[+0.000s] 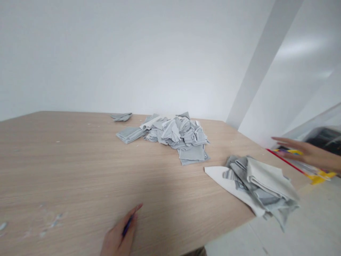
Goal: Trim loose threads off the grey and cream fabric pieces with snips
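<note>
My left hand [119, 234] rests low at the front edge of the wooden table, fingers closed around a slim dark blue-purple object [127, 225]. The kind of object is not clear. Out at the right, past the table's edge, my right hand [301, 151] is blurred, with its fingers stretched out. Something purple and yellow shows under those fingers; whether the hand touches it is unclear. Closest to the right hand lies a pile of grey and off-white folded cloths [269, 181], partly hanging over the table's right edge.
A larger heap of crumpled and folded grey cloths [176, 133] lies at the back by the wall [149, 57]. One folded cloth [121, 117] sits apart to its left. White scraps [55, 220] dot the table [80, 170]. A red and yellow edge [287, 161] shows beside the table.
</note>
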Demonstrator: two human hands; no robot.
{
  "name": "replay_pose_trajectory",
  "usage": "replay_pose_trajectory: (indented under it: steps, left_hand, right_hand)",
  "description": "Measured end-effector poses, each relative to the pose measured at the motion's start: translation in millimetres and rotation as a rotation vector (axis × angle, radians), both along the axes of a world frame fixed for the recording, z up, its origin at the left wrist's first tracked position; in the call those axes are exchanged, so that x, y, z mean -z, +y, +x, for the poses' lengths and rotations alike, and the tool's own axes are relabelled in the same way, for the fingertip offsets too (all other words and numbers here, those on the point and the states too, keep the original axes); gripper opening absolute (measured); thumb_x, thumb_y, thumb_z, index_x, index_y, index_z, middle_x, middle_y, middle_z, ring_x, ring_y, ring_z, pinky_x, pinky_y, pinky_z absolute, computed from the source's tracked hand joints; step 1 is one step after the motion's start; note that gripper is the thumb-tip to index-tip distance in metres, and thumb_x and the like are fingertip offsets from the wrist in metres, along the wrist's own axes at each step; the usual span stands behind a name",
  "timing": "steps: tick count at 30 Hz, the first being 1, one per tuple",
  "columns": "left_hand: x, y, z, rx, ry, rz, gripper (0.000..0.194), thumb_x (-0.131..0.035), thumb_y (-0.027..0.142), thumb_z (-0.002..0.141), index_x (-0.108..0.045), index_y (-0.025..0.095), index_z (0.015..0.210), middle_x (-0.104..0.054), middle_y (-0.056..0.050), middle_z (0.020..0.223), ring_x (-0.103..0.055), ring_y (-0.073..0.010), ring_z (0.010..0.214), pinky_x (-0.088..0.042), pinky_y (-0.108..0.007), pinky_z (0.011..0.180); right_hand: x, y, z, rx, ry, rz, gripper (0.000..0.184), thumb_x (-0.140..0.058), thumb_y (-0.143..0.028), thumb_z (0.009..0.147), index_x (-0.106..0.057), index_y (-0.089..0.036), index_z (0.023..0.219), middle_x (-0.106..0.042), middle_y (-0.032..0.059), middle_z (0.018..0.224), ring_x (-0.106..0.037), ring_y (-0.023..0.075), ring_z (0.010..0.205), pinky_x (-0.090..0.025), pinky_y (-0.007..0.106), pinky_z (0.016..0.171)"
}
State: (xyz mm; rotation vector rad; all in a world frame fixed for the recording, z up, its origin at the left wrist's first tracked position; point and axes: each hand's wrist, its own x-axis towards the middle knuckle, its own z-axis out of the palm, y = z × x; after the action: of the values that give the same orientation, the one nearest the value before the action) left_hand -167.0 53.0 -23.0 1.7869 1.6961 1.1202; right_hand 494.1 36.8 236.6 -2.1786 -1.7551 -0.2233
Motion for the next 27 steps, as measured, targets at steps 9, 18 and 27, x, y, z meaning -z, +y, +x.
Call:
replay_pose_trajectory:
  steps: [9, 18, 27]
  left_hand:
    - [4.4, -3.8, -0.1, -0.002, -0.034, 0.006, 0.045, -0.046, 0.049, 0.091, -0.077, 0.027, 0.115, -0.077, -0.001, 0.114, -0.072, -0.0263, 0.112, -0.053, -0.040, 0.103]
    - [0.2, -6.0, 2.0, 0.042, -0.031, 0.009, 0.048, -0.043, 0.047, 0.094, -0.075, 0.022, 0.119, -0.077, -0.004, 0.117, -0.072, -0.0251, 0.112, -0.055, -0.039, 0.102]
    - [15.2, -6.0, 3.6, 0.069, -0.056, 0.035, 0.040, -0.047, 0.039, 0.094, -0.073, 0.028, 0.122, -0.076, -0.001, 0.118, -0.073, -0.0228, 0.109, -0.058, -0.034, 0.096]
  right_hand:
    - [172.1, 26.2, -28.8, -0.004, 0.093, 0.007, 0.066, -0.038, -0.057, 0.088, -0.058, -0.024, 0.141, -0.058, 0.0158, 0.146, -0.052, 0.0346, 0.138, -0.040, 0.049, 0.116]
    - [208.9, 36.1, 1.4, -0.046, 0.166, -0.159, 0.072, -0.033, -0.065, 0.088, -0.056, -0.025, 0.144, -0.050, 0.0119, 0.153, -0.040, 0.0303, 0.145, -0.028, 0.040, 0.124]
    - [81.8, 66.2, -47.8, -0.028, 0.009, 0.205, 0.051, -0.041, -0.065, 0.089, -0.066, -0.037, 0.124, -0.070, 0.0159, 0.128, -0.067, 0.0387, 0.116, -0.048, 0.049, 0.107]
